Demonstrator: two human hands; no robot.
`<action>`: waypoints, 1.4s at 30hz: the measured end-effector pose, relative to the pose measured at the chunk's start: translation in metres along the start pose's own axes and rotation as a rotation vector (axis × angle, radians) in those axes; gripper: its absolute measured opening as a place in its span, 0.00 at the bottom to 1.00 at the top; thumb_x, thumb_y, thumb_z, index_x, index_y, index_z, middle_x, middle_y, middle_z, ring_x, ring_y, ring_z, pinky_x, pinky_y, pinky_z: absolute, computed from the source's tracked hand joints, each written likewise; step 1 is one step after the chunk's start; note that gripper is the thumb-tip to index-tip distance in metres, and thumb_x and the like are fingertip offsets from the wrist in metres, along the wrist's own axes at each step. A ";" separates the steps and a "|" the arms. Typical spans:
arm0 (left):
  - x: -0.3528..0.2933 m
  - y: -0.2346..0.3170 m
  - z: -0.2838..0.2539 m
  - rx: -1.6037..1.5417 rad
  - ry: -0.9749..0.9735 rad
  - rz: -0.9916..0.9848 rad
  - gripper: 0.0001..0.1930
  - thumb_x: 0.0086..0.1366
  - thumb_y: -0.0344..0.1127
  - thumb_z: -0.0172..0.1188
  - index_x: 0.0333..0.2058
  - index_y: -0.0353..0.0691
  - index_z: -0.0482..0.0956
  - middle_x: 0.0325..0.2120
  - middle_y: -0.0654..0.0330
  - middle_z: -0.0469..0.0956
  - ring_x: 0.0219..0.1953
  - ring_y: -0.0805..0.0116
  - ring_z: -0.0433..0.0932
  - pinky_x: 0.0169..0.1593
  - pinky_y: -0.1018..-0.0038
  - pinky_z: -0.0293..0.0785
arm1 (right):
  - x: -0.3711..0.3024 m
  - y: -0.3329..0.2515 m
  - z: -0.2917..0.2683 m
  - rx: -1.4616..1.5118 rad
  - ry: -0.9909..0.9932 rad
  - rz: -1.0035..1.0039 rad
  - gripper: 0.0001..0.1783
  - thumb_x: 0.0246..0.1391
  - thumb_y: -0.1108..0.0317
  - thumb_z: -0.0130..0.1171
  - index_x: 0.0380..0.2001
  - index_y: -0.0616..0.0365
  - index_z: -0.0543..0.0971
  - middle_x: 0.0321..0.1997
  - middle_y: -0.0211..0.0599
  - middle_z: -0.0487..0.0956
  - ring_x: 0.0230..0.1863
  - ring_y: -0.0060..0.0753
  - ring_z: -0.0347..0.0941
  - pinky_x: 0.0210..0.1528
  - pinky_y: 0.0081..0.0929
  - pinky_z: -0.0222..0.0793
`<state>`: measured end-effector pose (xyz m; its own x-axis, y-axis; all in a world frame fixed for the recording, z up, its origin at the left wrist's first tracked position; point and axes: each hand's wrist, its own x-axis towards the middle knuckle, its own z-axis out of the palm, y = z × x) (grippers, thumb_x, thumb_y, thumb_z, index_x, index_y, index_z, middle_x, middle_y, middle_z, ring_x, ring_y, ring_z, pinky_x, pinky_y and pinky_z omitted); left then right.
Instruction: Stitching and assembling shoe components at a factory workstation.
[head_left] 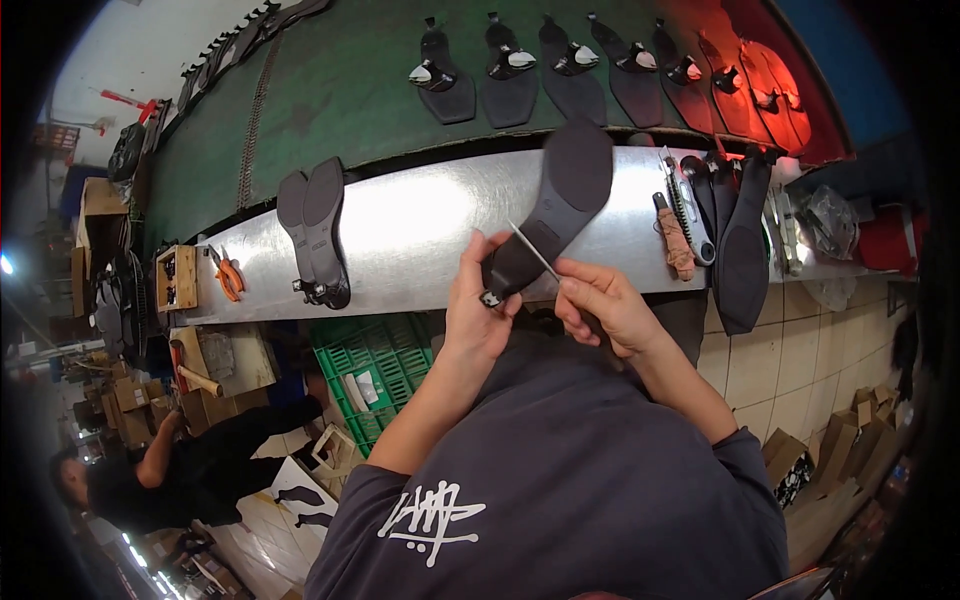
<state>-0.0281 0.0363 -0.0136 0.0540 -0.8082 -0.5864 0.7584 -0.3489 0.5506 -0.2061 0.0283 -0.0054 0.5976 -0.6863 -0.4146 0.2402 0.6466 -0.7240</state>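
My left hand [474,312] is closed round the heel end of a dark sandal sole [578,172], which is held up over the metal ledge with its toe end pointing away. In my right hand [606,303] I grip a thin, pale metal tool [534,250]. Its straight shaft lies across the sole near the heel; whether it is a blade or a rod I cannot tell. My right fingers hide its grip. A small shiny piece [490,298] shows at the heel by my left fingers.
Beyond the metal ledge [420,200], a green belt [340,90] carries several sandals [510,95]. Paired soles [312,215], orange pliers [228,278] and a wooden box [178,278] lie left. A wrapped tool [677,240] and more soles [742,250] lie right. Another person [180,460] is at lower left.
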 end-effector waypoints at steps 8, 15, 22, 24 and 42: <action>0.013 -0.010 -0.001 0.307 0.072 0.569 0.33 0.70 0.59 0.40 0.24 0.32 0.78 0.22 0.56 0.79 0.24 0.74 0.75 0.33 0.78 0.72 | 0.000 0.012 0.022 0.022 -0.004 0.019 0.28 0.63 0.67 0.50 0.64 0.54 0.56 0.20 0.27 0.68 0.16 0.15 0.61 0.15 0.12 0.54; 0.009 -0.004 -0.001 0.290 0.070 0.520 0.37 0.69 0.63 0.35 0.20 0.34 0.75 0.18 0.58 0.77 0.21 0.74 0.73 0.29 0.79 0.70 | 0.003 0.004 -0.005 0.337 -0.120 0.012 0.10 0.63 0.63 0.50 0.41 0.57 0.70 0.20 0.26 0.66 0.16 0.15 0.60 0.14 0.14 0.53; 0.001 0.006 0.004 0.307 0.110 0.498 0.43 0.67 0.69 0.24 0.20 0.34 0.74 0.17 0.59 0.75 0.18 0.75 0.70 0.26 0.82 0.66 | -0.006 0.008 0.017 -0.665 0.126 -0.371 0.11 0.60 0.74 0.48 0.42 0.64 0.79 0.19 0.30 0.74 0.19 0.15 0.66 0.21 0.15 0.61; 0.000 0.006 0.004 0.284 0.043 0.479 0.43 0.66 0.70 0.25 0.19 0.35 0.72 0.16 0.60 0.74 0.17 0.75 0.69 0.25 0.82 0.65 | -0.002 0.011 0.024 -0.885 0.167 -0.639 0.09 0.56 0.79 0.51 0.38 0.65 0.79 0.19 0.33 0.73 0.19 0.19 0.68 0.23 0.19 0.63; 0.010 0.001 0.001 -0.257 -0.093 0.012 0.27 0.60 0.67 0.50 0.31 0.45 0.73 0.18 0.62 0.73 0.23 0.63 0.72 0.33 0.68 0.70 | -0.002 0.008 0.034 -1.100 0.273 -0.745 0.01 0.55 0.77 0.54 0.31 0.62 0.74 0.21 0.44 0.74 0.21 0.44 0.73 0.23 0.31 0.66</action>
<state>-0.0271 0.0276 -0.0182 0.0130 -0.8557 -0.5173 0.8985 -0.2170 0.3815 -0.1793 0.0461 0.0084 0.3948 -0.8802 0.2633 -0.3700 -0.4146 -0.8314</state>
